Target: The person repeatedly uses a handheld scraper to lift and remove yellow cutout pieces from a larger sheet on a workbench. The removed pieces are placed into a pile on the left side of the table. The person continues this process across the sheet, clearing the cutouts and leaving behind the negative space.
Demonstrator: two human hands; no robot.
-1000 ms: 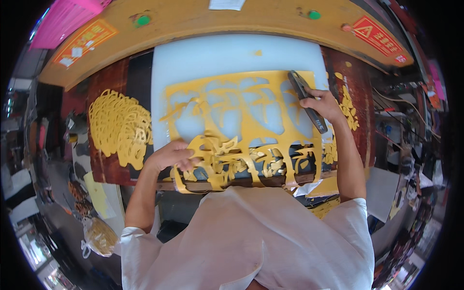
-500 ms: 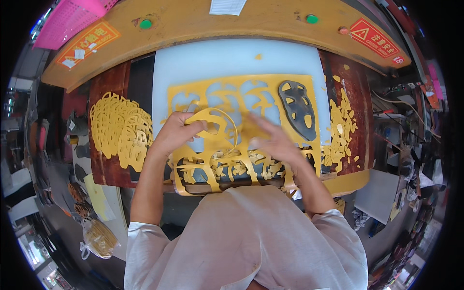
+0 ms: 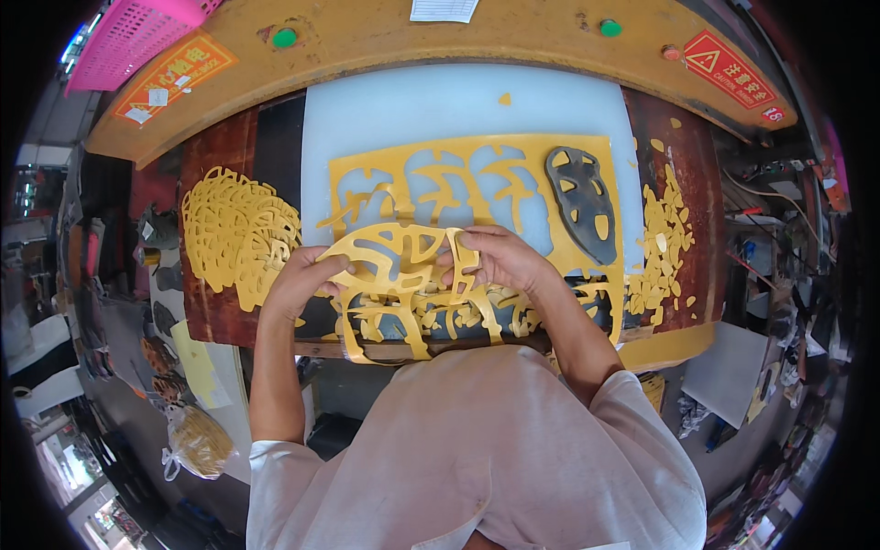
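Between both hands I hold a yellow cut-out piece (image 3: 396,252) with large curved openings, flat and spread above the work surface. My left hand (image 3: 307,282) pinches its left end between thumb and fingers. At its right end my right hand (image 3: 500,258) grips the edge, fingers partly behind it. Underneath and beyond lies a yellow sheet (image 3: 559,240) with several shaped holes cut through it. On the sheet's right part rests a dark sole-shaped cutting die (image 3: 583,206), yellow showing in its openings. The near part of the sheet hangs over the table's front, scraps among its strips.
A stack of similar yellow cut-outs (image 3: 236,236) stands on the left. Small yellow scraps (image 3: 662,243) are strewn on the right. The white cutting board (image 3: 403,103) runs back under a yellow machine beam (image 3: 367,41) with green buttons. A pink basket (image 3: 137,41) sits at upper left.
My right hand has come back to the cut-out and now grips its right end. The piece, earlier curled in my left hand, is stretched out flat. The view has shifted slightly.
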